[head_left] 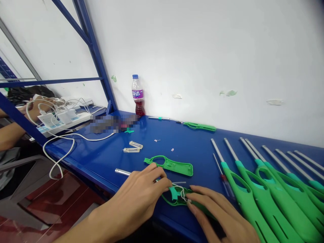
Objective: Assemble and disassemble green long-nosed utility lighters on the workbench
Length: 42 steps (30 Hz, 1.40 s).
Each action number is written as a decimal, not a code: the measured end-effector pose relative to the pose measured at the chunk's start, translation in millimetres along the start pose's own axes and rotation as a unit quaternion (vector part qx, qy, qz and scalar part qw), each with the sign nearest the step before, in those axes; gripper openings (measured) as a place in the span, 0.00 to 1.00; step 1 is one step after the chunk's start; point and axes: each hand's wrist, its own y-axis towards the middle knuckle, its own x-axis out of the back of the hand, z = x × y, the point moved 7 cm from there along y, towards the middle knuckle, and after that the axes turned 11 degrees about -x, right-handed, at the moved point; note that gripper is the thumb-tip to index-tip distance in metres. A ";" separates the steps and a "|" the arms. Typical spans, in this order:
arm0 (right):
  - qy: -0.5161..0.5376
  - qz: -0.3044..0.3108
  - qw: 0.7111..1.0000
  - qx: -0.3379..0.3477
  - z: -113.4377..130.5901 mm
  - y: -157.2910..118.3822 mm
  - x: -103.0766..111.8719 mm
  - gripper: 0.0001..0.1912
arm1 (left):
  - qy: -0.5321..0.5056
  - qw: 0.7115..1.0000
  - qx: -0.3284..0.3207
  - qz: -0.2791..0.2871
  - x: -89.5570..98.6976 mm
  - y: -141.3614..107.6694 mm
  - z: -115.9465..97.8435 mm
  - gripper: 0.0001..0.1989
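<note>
An opened green stick lighter (174, 203) lies at the table's front edge, its inside facing up. A teal trigger (174, 193) and a looped white wire (182, 192) show in its shell. My left hand (143, 192) is closed on its front end by the trigger; a metal tube (122, 172) sticks out past that hand. My right hand (222, 211) grips the handle end, its fingertips at the wire. Both hands partly hide the lighter. Just beyond them rests a loose green shell half (174, 166), hollow side up.
Several assembled green lighters (263, 192) lie at right beside a screwdriver (224, 182). Two clear fuel tanks (131, 150) lie at left. Another opened lighter (199, 127) and a drink bottle (137, 96) are by the wall. A co-worker's arm (12, 135) is beyond a power strip (68, 119).
</note>
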 end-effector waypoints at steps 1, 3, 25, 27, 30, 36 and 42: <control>0.003 0.002 1.000 0.001 -0.1 0.3 -0.3 0.15 | -0.002 1.000 0.000 -0.008 0.5 0.4 0.2 0.14; 0.012 0.003 1.000 0.020 1.0 1.1 -0.5 0.13 | -0.005 1.000 0.000 -0.025 1.4 1.6 1.4 0.12; 0.038 0.024 0.999 0.016 -2.1 2.9 1.1 0.12 | -0.081 0.995 -0.017 -0.051 -2.9 1.0 5.2 0.18; 0.039 0.022 0.999 0.016 -2.4 2.1 1.2 0.12 | -0.075 0.996 -0.017 -0.045 -2.4 0.9 5.4 0.20; 0.036 0.019 0.999 0.018 -1.5 0.9 1.9 0.12 | -0.065 0.997 -0.020 -0.040 -2.2 0.8 5.1 0.24; 0.026 0.010 0.999 0.015 0.2 -0.1 4.3 0.11 | -0.064 0.997 -0.015 -0.032 -4.2 -1.8 4.3 0.25; 0.023 0.002 1.000 0.016 -0.8 0.4 5.4 0.11 | -0.073 0.997 -0.004 -0.012 -5.4 -3.7 2.0 0.23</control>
